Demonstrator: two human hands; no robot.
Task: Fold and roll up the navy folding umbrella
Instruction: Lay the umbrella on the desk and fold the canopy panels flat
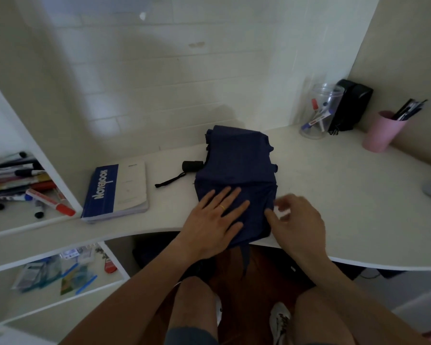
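Observation:
The navy folding umbrella lies collapsed on the white desk, its canopy spread in flat pleats. Its black handle with a wrist strap sticks out to the left. A navy strap end hangs over the desk's front edge. My left hand lies flat on the near part of the fabric, fingers straight, pressing it down. My right hand sits at the canopy's near right edge with fingers loosely curled and blurred; its thumb touches the fabric. Whether it pinches the fabric cannot be made out.
A blue and white notebook lies left of the umbrella. A clear jar of markers, a black speaker and a pink cup with pens stand at the back right. Shelves with markers are on the left.

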